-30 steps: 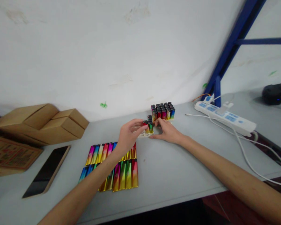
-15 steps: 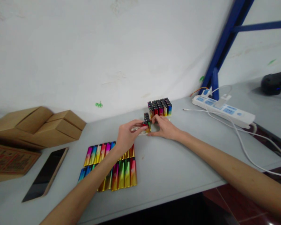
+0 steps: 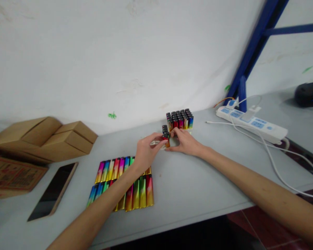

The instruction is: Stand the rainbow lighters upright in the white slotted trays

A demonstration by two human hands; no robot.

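My left hand (image 3: 147, 150) pinches a red lighter (image 3: 165, 137) upright between thumb and fingers, at the near end of a short row of black-topped lighters (image 3: 165, 127). A pale tray (image 3: 162, 148) shows partly beneath this row. Curled against the row's right side is my right hand (image 3: 185, 141), its thumb low at the tray's front edge; the exact contact is partly hidden. Behind it stands a block of upright lighters (image 3: 180, 123) in several rows. Below my left forearm, shiny multicoloured lighters (image 3: 139, 194) lie flat in two rows, partly covered by the arm.
Cardboard boxes (image 3: 65, 142) and a phone (image 3: 53, 191) are on the left of the grey table (image 3: 187, 194). On the right lie a white power strip (image 3: 250, 123) and a looping white cable (image 3: 270, 152). A blue metal frame (image 3: 246, 55) rises by the wall.
My left hand has brought the red lighter slightly right, in against the near end of the short row. My right hand stays by the row. The view has shifted a little.
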